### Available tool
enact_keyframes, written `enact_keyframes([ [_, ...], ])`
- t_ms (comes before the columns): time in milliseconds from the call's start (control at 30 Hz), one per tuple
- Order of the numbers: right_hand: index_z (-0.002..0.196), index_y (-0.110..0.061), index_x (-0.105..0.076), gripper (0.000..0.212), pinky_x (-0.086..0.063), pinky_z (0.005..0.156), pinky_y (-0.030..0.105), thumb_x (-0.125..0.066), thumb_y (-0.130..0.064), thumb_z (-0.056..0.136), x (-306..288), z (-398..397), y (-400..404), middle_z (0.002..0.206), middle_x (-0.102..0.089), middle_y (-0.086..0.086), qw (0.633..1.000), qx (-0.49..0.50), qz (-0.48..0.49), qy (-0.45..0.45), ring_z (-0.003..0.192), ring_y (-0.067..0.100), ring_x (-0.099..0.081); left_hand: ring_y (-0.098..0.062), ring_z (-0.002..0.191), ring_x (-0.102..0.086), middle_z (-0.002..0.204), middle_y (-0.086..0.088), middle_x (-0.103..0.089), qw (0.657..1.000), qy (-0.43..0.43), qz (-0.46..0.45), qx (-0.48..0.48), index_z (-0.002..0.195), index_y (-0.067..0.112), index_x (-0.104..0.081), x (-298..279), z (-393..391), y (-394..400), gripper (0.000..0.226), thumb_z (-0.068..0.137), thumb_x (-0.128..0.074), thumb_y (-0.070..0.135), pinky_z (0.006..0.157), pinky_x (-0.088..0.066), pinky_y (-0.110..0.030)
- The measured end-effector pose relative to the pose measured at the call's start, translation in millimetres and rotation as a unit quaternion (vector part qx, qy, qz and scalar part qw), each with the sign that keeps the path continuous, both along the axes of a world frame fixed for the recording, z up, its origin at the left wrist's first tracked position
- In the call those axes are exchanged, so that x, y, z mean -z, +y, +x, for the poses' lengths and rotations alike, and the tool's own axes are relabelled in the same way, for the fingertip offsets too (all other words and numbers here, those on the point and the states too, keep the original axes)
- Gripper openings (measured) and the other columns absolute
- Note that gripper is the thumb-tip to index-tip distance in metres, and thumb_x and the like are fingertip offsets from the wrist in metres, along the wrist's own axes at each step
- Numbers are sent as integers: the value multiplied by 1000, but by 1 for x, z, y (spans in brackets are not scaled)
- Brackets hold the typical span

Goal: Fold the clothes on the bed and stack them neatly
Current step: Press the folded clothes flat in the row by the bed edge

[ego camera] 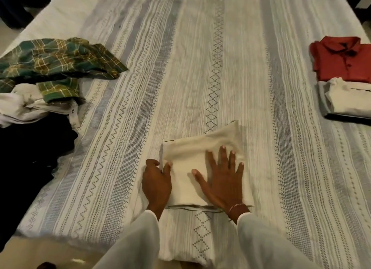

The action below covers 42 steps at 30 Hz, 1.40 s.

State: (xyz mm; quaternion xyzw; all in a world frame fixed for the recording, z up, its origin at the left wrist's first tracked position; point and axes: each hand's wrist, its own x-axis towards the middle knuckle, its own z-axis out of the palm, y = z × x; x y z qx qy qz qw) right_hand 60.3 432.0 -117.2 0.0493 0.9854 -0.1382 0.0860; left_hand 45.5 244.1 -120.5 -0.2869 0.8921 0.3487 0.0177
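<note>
1. A dark cloth point(30, 148) is lying at the far left edge of the bed point(124, 128). It is too dark to tell what kind of clothing it is.
2. A white shirt point(30, 106) is sitting crumpled just above it, and a green checked shirt point(58, 64) is lying in a messy heap partly on top of the white one.
3. The left hand point(157, 181) is gripping the left edge of a folded cream cloth point(192, 168), with the thumb on top and the fingers curled round the side.
4. The folded cream cloth is lying in the middle of the bed, near the person.
5. The right hand point(222, 178) is pressing flat on the cloth with fingers spread wide.
6. At the far right, a folded red shirt point(341, 60) is lying flat, and a folded pale shirt point(349, 97) is sitting just below it, on top of other folded things.
</note>
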Motion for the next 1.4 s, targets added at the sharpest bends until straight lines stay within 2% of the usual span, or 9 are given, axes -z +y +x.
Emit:
enact_keyframes([
  [100, 152, -19, -30, 81, -40, 108, 54, -54, -66, 89, -11, -11, 22, 156, -37, 14, 978, 176, -101, 54, 140, 37, -39, -39, 102, -61, 112, -21, -64, 999, -54, -10, -4, 113, 0, -53, -4, -4, 12, 55, 96, -55, 53, 81, -49, -43],
  [167, 145, -16, -39, 84, -47, 98, 46, -65, -65, 82, -12, -22, 42, 142, -50, 11, 945, 267, -190, -11, 126, 35, -52, -40, 111, -60, 123, -22, -61, 993, -106, 52, -7, 124, -3, -49, -8, -11, 17, 63, 98, -51, 55, 87, -46, -40],
  [333, 92, -14, -75, 65, -58, 74, 36, -82, -71, 61, -6, -41, 86, 87, -77, 2, 863, 328, -367, -116, 82, 21, -72, -35, 116, -59, 131, -17, -60, 964, -164, 205, -47, 139, 0, -48, -2, -27, 8, 80, 91, -59, 63, 100, -50, -43],
  [467, 105, -13, -75, 44, -56, 77, 31, -84, -46, 77, -6, -39, 96, 99, -78, 4, 820, 271, -479, -154, 92, 22, -73, -26, 100, -64, 109, -6, -66, 954, -140, 266, -3, 128, 4, -59, -3, -26, -1, 62, 94, -59, 56, 92, -55, -43],
  [633, 126, -16, -66, 57, -52, 103, 46, -85, -39, 77, -21, -19, 100, 116, -75, 2, 763, 256, -580, -130, 110, 22, -70, -15, 104, -64, 114, 3, -68, 946, -105, 295, 81, 132, 16, -58, -32, -24, 2, 51, 98, -52, 55, 85, -53, -30],
  [900, 129, -15, -61, 44, -53, 99, 52, -76, -18, 88, -80, -7, 141, 119, -74, 8, 717, 308, -621, -70, 109, 28, -71, -17, 118, -58, 129, 4, -60, 935, -87, 278, 203, 136, 20, -52, -104, -73, 55, 52, 98, -51, 56, 103, -48, -35],
  [1067, 131, -12, -60, 46, -54, 98, 52, -75, -20, 88, -131, -12, 202, 120, -73, 11, 703, 318, -635, -26, 110, 30, -70, -10, 98, -62, 102, 12, -62, 926, -83, 278, 244, 95, 33, -54, -152, -102, 123, 19, 97, -55, 52, 78, -48, -21],
  [1267, 130, -15, -61, 48, -53, 99, 54, -78, -24, 86, -165, -11, 287, 118, -74, 10, 693, 346, -633, 18, 109, 31, -71, -14, 107, -46, 120, 7, -45, 912, -87, 261, 303, 138, 10, -47, -183, -131, 223, 51, 102, -51, 45, 93, -37, -26],
  [1400, 130, -18, -61, 55, -54, 97, 54, -82, -27, 80, -166, -7, 364, 117, -75, 8, 684, 376, -623, 51, 107, 30, -72, -12, 101, -53, 122, 7, -52, 894, -104, 285, 329, 131, 16, -49, -182, -138, 308, 39, 102, -53, 42, 91, -40, -26],
])
